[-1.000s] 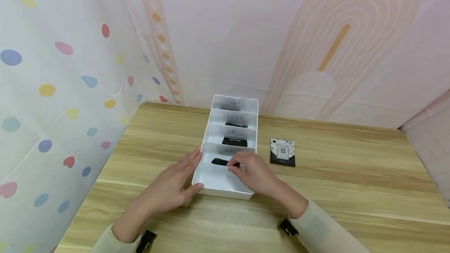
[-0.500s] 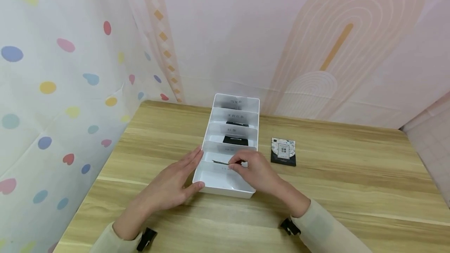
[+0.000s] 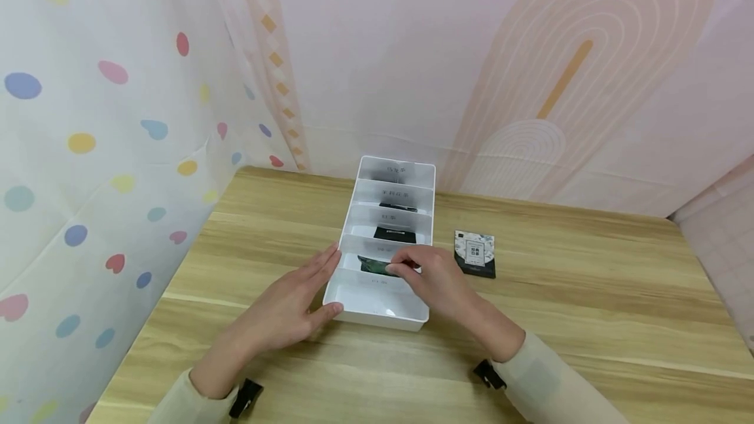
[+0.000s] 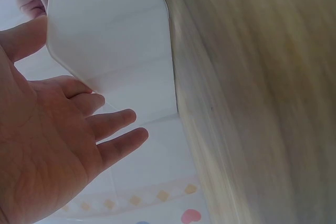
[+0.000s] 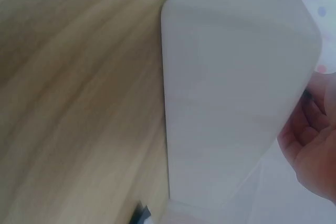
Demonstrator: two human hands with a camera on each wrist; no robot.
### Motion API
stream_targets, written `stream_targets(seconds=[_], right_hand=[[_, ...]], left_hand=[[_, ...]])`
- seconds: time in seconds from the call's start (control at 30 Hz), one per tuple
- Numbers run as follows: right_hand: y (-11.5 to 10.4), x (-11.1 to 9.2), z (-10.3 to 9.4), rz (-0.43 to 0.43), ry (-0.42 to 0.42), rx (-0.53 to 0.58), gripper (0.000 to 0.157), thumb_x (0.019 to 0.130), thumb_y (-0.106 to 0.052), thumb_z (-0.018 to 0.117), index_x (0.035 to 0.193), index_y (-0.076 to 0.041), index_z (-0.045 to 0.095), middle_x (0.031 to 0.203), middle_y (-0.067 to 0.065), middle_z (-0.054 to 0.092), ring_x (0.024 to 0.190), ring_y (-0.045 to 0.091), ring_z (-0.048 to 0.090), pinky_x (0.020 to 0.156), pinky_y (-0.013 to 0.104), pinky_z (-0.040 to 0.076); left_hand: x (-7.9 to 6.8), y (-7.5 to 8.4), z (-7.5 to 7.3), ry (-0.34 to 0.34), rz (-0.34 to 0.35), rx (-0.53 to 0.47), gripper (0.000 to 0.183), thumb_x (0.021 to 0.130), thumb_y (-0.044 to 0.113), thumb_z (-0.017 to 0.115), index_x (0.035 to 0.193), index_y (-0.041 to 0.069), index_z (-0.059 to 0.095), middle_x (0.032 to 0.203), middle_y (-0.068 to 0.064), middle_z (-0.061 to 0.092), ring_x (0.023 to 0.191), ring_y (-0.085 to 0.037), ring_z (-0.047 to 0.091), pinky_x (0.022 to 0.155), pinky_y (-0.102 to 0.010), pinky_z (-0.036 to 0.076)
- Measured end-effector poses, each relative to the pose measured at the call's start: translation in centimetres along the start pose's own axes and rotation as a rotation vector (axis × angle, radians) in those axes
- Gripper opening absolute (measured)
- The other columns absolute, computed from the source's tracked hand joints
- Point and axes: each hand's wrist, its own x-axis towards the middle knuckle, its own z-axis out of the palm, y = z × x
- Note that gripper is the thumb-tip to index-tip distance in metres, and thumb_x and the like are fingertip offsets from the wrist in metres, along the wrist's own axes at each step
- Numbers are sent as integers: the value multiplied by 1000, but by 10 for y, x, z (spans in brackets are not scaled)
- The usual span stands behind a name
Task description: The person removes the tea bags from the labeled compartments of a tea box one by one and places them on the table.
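Our right grip [image 3: 434,277] pinches dark green packet [image 3: 373,265] by right end, in or just above second-nearest compartment [image 3: 351,262] of white box [image 3: 377,322]. Our left grip [image 3: 285,313], fingers straight, touches box's left side. Best we steady box lightly, move packet clear of dividers [image 3: 356,282].

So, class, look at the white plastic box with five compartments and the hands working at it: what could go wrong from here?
The right hand pinches the shiny dark green packet near one end, so it might twist or slip.
The left hand touches the white plastic box with mostly straight fingers, so a knock could shift it.
The flat black-and-white patterned packet lies loose on the table beside the right hand and might get nudged.
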Motion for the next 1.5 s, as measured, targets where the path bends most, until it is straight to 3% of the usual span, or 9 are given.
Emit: stream_targets(seconds=[0.27,0.57,0.73,1.13,1.3,1.5], right_hand=[[3,0,-7,-40,68,-2,7,91,-5,81,87,-8,76,81,-3,73,72,8,64,67,24,57],[3,1,-16,20,115,3,10,88,-6,84,86,-7,75,78,-2,72,65,7,60,57,23,52],[3,1,-24,9,150,4,11,86,-4,85,86,-7,75,77,-2,71,63,6,57,54,23,47],[4,-2,-44,-35,209,22,13,86,5,82,89,-5,74,78,-1,71,65,8,55,56,24,47],[3,-5,-56,8,223,0,11,87,4,81,90,-4,74,78,-1,71,61,5,53,54,24,46],[5,-14,-71,56,242,-44,9,88,5,79,93,-2,74,81,0,71,71,8,57,59,23,47]], left_hand=[[1,0,0,-2,0,4,82,104,42,63,165,1,26,173,-14,21,153,-39,33,118,-59,37],[0,-1,2,-4,-9,1,82,104,43,63,165,2,26,173,-13,21,153,-39,33,118,-59,36],[1,-1,2,-6,-10,-6,82,104,43,63,165,3,25,173,-12,21,153,-40,32,119,-59,35],[1,0,3,-7,-6,-6,83,104,42,64,165,2,25,173,-12,21,153,-39,33,118,-59,36],[0,1,3,2,2,-6,82,104,41,64,165,1,26,173,-13,21,153,-39,33,118,-58,37],[-1,0,5,12,15,-2,82,104,42,64,165,1,27,172,-13,22,152,-39,34,117,-58,37]])
